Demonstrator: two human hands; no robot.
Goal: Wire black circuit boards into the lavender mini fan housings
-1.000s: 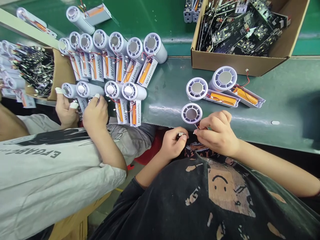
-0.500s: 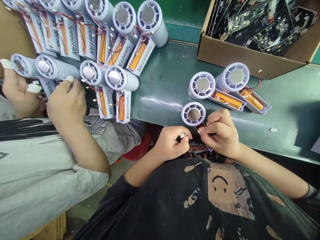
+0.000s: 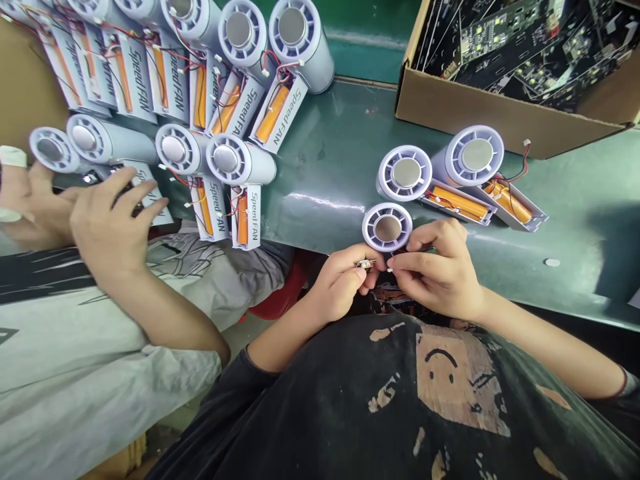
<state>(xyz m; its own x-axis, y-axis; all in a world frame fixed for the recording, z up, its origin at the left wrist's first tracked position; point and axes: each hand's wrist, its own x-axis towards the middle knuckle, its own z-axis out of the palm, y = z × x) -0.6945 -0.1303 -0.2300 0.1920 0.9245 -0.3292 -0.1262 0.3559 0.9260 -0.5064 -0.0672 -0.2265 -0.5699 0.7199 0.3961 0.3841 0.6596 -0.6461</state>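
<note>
My left hand (image 3: 343, 280) pinches a small circuit board (image 3: 366, 265), of which only the end shows between thumb and fingers. To its right, my right hand (image 3: 440, 267) has thumb and index finger closed on a small white connector (image 3: 391, 269). Just above both hands, at the table edge, is a fan unit (image 3: 387, 228) with a round metal centre; its lower part is hidden by my hands. Two more fan units, one (image 3: 405, 173) nearer and one (image 3: 475, 155) farther right, lie behind it with orange batteries in open handles.
A cardboard box (image 3: 480, 110) of black circuit boards stands at the back right. Several fan units (image 3: 240, 160) lie in rows at the left. A co-worker's hands (image 3: 107, 220) work at the far left. A small white piece (image 3: 552, 263) lies on the table (image 3: 330, 160).
My right hand's fingertips have moved slightly left with the connector, closer to my left hand. The board in my left hand has turned a little. The co-worker's hands have shifted left.
</note>
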